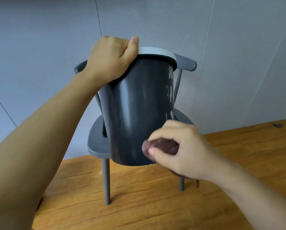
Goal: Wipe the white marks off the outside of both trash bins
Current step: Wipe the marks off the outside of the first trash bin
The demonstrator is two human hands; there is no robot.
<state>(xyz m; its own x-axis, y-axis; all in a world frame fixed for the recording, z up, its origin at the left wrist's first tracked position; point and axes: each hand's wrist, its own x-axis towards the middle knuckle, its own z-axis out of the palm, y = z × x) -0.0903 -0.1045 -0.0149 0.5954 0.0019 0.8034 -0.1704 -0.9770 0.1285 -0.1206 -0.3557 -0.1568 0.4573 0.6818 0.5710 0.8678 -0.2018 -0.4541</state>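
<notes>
A black trash bin (135,110) with a pale grey rim ring is held up in the air in front of a grey chair, tilted slightly. My left hand (110,60) grips its rim at the top left. White marks (170,93) run down the bin's right side. My right hand (177,150) grips a bunched dark brown cloth (162,146) against the bin's lower right wall; a tail of the cloth hangs below my wrist. Only one bin is in view.
A grey chair (99,143) stands behind the bin on a wooden floor (139,205), its back against a grey panelled wall (39,47). A small dark object (277,125) lies on the floor at the far right.
</notes>
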